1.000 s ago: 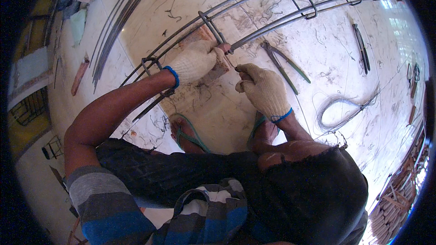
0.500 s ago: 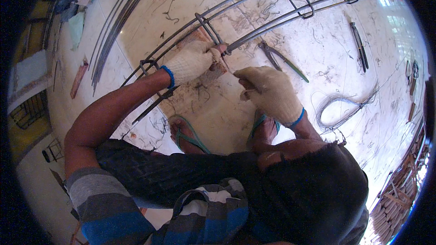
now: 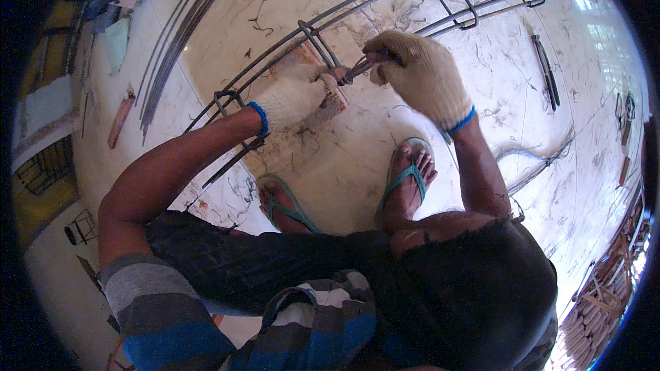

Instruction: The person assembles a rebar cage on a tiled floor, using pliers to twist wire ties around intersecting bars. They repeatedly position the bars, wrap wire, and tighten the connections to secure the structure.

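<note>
A long steel rebar cage (image 3: pixel 344 5) with square stirrups arcs across the floor in front of me. My left hand (image 3: pixel 292 101), in a cream knitted glove with blue cuff, is closed at the lower corner of one stirrup (image 3: pixel 317 42), where it meets the near bars. My right hand (image 3: pixel 423 79), gloved alike, is closed just right of that corner, its fingertips pinching a thin tie wire (image 3: pixel 359 67) beside the bar. The wire's ends are hard to make out. Beneath the cage lies a reddish brick (image 3: pixel 335 104), partly covered by my left hand.
Loose straight bars (image 3: pixel 168 55) lie at the left, near a brick piece (image 3: pixel 122 120). To the right are a dark long-handled tool (image 3: pixel 545 72) and a coil of thin wire (image 3: pixel 533 154). My sandalled feet (image 3: pixel 411 172) stand close below. Wire scraps litter the floor.
My right hand has moved up and forward to the stirrup corner, bringing the wire against the bar and covering the green-handled pincers. My left hand stays at the joint.
</note>
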Demonstrator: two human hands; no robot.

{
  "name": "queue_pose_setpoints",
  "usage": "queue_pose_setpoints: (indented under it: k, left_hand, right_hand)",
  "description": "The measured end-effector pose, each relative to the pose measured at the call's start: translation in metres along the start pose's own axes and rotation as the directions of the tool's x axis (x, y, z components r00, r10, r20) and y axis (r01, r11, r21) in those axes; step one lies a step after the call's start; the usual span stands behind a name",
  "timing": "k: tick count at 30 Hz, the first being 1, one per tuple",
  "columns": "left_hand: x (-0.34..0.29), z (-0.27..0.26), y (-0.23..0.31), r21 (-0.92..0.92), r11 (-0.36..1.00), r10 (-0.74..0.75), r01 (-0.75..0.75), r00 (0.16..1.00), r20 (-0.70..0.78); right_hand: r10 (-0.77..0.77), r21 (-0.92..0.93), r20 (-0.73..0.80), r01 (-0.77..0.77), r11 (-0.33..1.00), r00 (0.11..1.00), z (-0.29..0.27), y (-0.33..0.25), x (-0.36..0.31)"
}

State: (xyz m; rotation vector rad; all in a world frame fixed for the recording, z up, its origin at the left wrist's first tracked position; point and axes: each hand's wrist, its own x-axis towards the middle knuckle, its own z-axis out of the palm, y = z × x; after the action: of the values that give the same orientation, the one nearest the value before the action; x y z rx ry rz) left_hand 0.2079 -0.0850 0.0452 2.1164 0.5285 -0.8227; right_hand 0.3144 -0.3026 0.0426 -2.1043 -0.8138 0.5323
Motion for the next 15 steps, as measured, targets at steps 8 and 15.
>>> queue_pose_setpoints:
  k: [8,15]
  left_hand:
    - [-0.002,0.01,-0.008,0.037,0.994,0.103,-0.099,0.986,-0.131]
    - [0.004,0.014,-0.027,0.311,0.903,0.353,-0.295,0.924,-0.149]
  right_hand:
    - [-0.023,-0.432,0.231,0.124,0.893,0.973,-0.008,0.015,0.059]
    - [-0.004,-0.523,0.481,0.291,0.801,0.876,0.019,0.022,0.107]
